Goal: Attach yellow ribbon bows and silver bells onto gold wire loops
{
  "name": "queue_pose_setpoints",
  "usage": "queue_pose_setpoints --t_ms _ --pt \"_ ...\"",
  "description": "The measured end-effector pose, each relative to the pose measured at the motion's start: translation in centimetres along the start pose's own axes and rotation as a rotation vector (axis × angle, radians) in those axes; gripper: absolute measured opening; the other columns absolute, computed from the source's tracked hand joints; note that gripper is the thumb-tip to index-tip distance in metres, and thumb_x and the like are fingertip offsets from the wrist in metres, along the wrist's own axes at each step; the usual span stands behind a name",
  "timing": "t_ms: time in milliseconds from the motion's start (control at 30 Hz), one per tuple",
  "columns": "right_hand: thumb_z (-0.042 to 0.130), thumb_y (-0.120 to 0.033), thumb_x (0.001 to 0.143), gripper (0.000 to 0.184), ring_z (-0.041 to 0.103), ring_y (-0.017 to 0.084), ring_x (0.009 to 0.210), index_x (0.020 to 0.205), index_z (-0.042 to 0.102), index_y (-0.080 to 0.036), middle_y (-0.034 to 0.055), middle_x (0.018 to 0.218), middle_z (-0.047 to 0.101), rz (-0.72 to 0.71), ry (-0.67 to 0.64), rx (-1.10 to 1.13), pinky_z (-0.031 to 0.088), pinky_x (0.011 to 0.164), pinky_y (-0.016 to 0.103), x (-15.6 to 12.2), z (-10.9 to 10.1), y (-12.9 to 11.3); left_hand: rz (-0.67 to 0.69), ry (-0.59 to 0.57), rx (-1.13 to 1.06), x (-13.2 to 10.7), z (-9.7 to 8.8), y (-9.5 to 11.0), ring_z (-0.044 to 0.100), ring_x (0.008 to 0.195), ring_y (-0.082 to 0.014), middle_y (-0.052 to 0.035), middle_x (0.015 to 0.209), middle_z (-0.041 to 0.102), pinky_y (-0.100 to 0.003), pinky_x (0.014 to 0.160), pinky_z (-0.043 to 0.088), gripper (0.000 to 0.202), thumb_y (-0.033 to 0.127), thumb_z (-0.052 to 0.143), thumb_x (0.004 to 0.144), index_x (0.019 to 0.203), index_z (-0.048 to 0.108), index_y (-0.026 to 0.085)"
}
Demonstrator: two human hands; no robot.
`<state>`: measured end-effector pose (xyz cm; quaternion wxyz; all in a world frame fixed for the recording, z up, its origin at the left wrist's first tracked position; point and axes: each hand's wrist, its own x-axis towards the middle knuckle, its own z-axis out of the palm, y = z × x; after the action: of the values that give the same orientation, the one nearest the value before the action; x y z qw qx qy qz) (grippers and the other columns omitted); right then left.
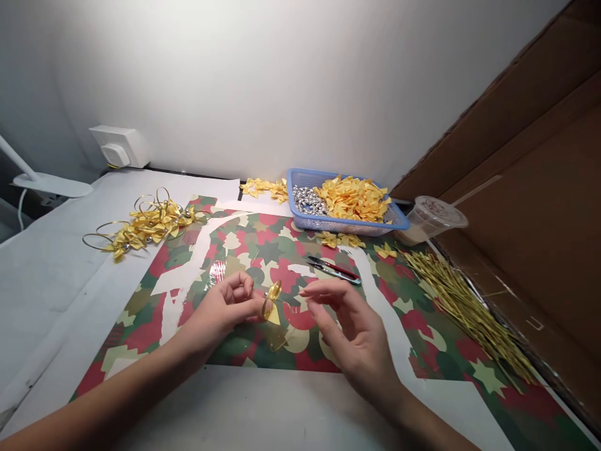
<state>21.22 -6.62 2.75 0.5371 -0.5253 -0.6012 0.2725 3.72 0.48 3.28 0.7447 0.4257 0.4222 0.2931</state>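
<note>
My left hand [231, 305] is closed in a pinch on a small yellow ribbon bow [272, 302] with a gold loop, held just above the patterned mat [263, 250]. My right hand [348, 326] is beside it on the right, thumb and forefinger pinched on a thin gold wire end that runs to the bow, other fingers spread. Both hands hover over the middle of the mat.
A blue basket [300, 219] at the back holds yellow bows [353, 198] and silver bells [307, 199]. Red-handled snips [334, 269] lie just beyond my hands. A pile of finished looped bows [143, 224] lies left, gold wire strands [462, 300] right, a plastic cup [429, 219] beside a cardboard wall.
</note>
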Motion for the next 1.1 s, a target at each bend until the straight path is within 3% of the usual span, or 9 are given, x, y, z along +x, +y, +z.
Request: queue_pose_setpoints --t_ms 100,200,300,467,733,933,1100 --pt "0.051 -0.016 0.086 0.013 0.058 0.014 0.076 0.094 0.058 -0.023 0.0019 0.084 0.059 -0.08 0.022 -0.036 0.051 0.065 0.026 0.1 -0.1 -0.1 0.135 0.041 0.186 -0.5 0.1 -0.1 0.046 0.055 -0.0059 0.0062 0.059 0.056 -0.017 0.053 0.039 0.035 0.021 0.07 0.069 0.064 0.035 0.02" --pt "0.056 -0.014 0.084 0.015 0.058 0.015 0.074 0.095 0.061 -0.022 0.0025 0.081 0.057 -0.212 -0.04 -0.151 0.051 0.064 0.027 0.1 0.3 0.2 0.188 0.019 0.257 -1.1 0.6 -0.2 0.047 0.056 -0.0073 0.0047 0.062 0.057 -0.02 0.054 0.04 0.034 0.021 0.067 0.072 0.063 0.034 0.02" --pt "0.056 -0.012 0.084 0.017 0.057 0.013 0.068 0.097 0.061 -0.022 0.0019 0.08 0.056 -0.286 -0.065 -0.208 0.049 0.057 0.025 0.1 0.7 0.5 0.143 -0.026 0.257 -1.1 0.8 -0.3 0.045 0.053 -0.007 0.0052 0.059 0.055 -0.02 0.052 0.038 0.038 0.021 0.066 0.071 0.061 0.03 0.02" --pt "0.06 -0.009 0.079 0.018 0.051 0.013 0.061 0.085 0.05 -0.023 -0.0021 0.07 0.051 -0.309 0.085 -0.186 0.047 0.054 0.025 0.1 0.6 0.3 0.066 -0.007 0.207 -0.5 0.5 -0.1 0.044 0.049 -0.0064 0.0066 0.053 0.052 -0.021 0.051 0.037 0.041 0.02 0.067 0.067 0.057 0.027 0.021" --pt "0.055 -0.008 0.083 0.018 0.059 0.014 0.069 0.093 0.063 -0.018 0.0042 0.078 0.059 -0.4 -0.127 -0.237 0.051 0.058 0.024 0.0 0.6 0.9 0.142 -0.024 0.314 -1.4 1.2 -0.2 0.05 0.053 -0.0083 0.0046 0.057 0.058 -0.021 0.051 0.036 0.039 0.019 0.064 0.07 0.058 0.028 0.021" --pt "0.049 -0.009 0.087 0.014 0.058 0.014 0.068 0.087 0.061 -0.017 0.0052 0.076 0.058 -0.436 -0.144 -0.258 0.051 0.059 0.023 0.2 0.9 1.4 0.105 -0.041 0.303 -1.3 1.2 -0.5 0.044 0.05 -0.0065 0.005 0.056 0.058 -0.019 0.046 0.03 0.04 0.02 0.064 0.07 0.058 0.026 0.021" --pt "0.043 -0.015 0.092 0.017 0.059 0.013 0.067 0.091 0.06 -0.017 0.0061 0.079 0.059 -0.451 -0.272 -0.331 0.05 0.057 0.023 0.6 0.1 1.0 0.055 -0.074 0.275 -1.2 1.1 -0.4 0.041 0.049 -0.0052 0.0064 0.053 0.055 -0.019 0.047 0.031 0.039 0.015 0.063 0.066 0.057 0.025 0.02"
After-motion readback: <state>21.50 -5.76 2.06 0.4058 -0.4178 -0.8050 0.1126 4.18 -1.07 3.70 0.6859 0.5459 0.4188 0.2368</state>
